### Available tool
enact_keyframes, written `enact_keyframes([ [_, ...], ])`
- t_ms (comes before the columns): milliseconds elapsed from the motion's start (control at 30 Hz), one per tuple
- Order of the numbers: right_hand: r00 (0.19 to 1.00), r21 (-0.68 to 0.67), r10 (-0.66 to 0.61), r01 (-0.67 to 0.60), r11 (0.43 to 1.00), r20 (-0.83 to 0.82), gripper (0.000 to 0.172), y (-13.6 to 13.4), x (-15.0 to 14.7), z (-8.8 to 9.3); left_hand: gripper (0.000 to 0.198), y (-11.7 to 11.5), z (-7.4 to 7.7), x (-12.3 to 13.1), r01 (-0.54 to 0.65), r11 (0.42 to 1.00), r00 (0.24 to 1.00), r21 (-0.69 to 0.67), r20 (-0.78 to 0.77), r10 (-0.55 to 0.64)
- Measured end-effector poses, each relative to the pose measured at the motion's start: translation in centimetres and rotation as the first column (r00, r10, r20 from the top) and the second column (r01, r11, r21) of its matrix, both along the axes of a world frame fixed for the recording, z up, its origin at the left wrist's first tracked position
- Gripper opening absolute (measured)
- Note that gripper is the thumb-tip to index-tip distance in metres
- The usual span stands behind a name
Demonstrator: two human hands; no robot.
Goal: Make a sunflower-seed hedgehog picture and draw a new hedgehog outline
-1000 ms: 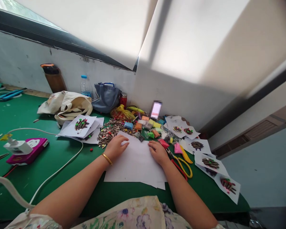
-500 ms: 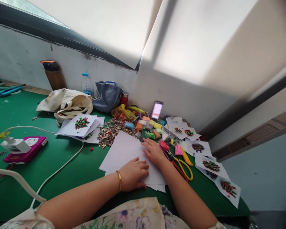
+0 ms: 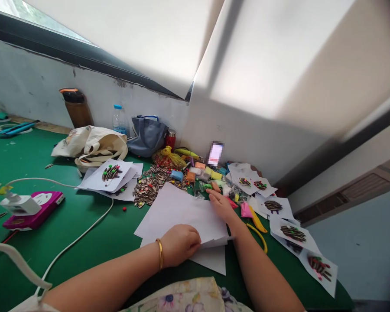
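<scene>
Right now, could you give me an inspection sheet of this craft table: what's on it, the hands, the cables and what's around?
Surface: green table, crowded along the far side.
Job's things: stack of white paper, top sheets skewed off the lower ones.
Clutter: sunflower seeds, coloured clay packets, seed pictures on both sides, yellow scissors, tote bag, grey bag, water bottle.
Hands: left hand curled on the stack's near edge, grip unclear; right hand flat and open at its far right edge.
Cables: white cable loops across the table near a white charger on a pink device.
Surroundings: white wall, blind above; other people: nothing seen.
</scene>
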State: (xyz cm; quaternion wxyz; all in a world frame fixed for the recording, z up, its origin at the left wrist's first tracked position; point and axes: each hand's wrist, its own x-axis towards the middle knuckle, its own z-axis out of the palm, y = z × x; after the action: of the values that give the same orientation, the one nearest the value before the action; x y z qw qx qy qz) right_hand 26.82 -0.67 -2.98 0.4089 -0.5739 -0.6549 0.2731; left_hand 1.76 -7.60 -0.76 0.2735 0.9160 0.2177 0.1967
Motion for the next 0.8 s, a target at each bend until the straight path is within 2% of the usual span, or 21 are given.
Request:
enact_keyframes([
  [67, 0.970, -0.081, -0.039, 0.020, 0.997, -0.240, 0.051, 0.0, 0.6, -0.1, 0.008, 0.3, 0.3, 0.0, -0.080, 0.984, 0.996, -0.157, 0.031, 0.085],
  [167, 0.850, -0.149, -0.086, 0.010, 0.989, -0.519, 0.050, 0.1, 1.0, -0.4, 0.007, 1.2, 0.7, -0.3, -0.147, 0.916, 0.975, -0.372, 0.104, 0.199],
  [233, 0.804, -0.156, -0.099, 0.008, 0.988, -0.587, 0.048, 0.1, 1.0, -0.4, 0.009, 2.0, 0.9, -0.6, -0.149, 0.867, 0.957, -0.476, 0.152, 0.249],
  [300, 0.816, -0.158, -0.098, 0.009, 0.987, -0.569, 0.047, 0.1, 0.9, -0.1, 0.013, 2.5, 1.1, -0.9, -0.141, 0.841, 0.944, -0.522, 0.184, 0.273],
  [367, 0.879, -0.168, -0.083, 0.004, 0.986, -0.469, 0.045, -0.1, 0.6, 0.4, 0.017, 2.5, 1.2, -1.2, -0.098, 0.868, 0.951, -0.487, 0.212, 0.226],
  [467, 0.977, -0.201, 0.015, -0.059, 0.978, -0.213, 0.042, -0.4, -0.2, 1.4, 0.026, 1.8, 0.9, -1.2, 0.014, 0.959, 0.984, -0.285, 0.173, 0.037],
  [567, 0.983, -0.221, 0.179, -0.182, 0.958, -0.031, 0.036, -0.3, -1.3, 2.0, 0.055, 0.9, 0.2, -0.9, 0.096, 0.994, 0.995, -0.055, 0.004, -0.096],
  [633, 0.981, -0.181, 0.192, -0.185, 0.966, 0.019, 0.033, 0.0, -1.8, 2.0, 0.060, 0.5, -0.1, -0.7, 0.119, 0.993, 0.990, 0.012, -0.074, -0.118],
  [700, 0.989, -0.116, 0.144, -0.139, 0.984, 0.038, 0.037, 0.2, -2.1, 1.7, 0.052, 0.3, -0.3, -0.5, 0.122, 0.991, 0.987, 0.049, -0.116, -0.116],
  [800, 0.995, -0.066, 0.096, -0.095, 0.993, 0.022, 0.039, 0.3, -1.9, 1.1, 0.022, 0.2, -0.3, -0.3, 0.122, 0.988, 0.986, 0.096, -0.125, -0.109],
])
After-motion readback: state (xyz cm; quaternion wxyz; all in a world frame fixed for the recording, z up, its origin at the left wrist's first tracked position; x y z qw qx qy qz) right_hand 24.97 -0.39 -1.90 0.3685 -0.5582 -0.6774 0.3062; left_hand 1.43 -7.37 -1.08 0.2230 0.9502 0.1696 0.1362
